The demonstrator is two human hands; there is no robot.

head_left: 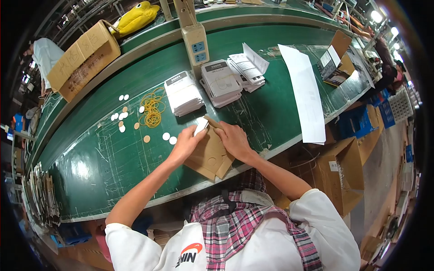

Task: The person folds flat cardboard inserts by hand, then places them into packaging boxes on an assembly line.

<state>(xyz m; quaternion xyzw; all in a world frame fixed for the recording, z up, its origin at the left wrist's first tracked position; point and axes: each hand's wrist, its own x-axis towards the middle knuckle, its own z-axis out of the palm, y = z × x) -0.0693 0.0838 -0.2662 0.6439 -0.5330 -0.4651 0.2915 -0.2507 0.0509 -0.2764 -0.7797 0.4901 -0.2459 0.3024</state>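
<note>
A flattened brown cardboard box (205,157) lies at the table's front edge, between my two hands. My left hand (185,143) is closed at its upper left, thumb and fingers pinching a small white folded piece (201,125) against the cardboard. On the upper right side, my right hand (234,139) grips the cardboard edge, fingers bent over it. Just beyond my hands stand a banded stack of printed booklets (184,95) and a second stack (220,86). Left of them lies a heap of yellow rubber bands (153,108).
White and brown round discs (147,139) are scattered on the green table (90,180). More folded leaflets (248,67), a long white sheet (305,95) and an opened small box (337,63) lie to the right. A socket post (195,45) rises at the back.
</note>
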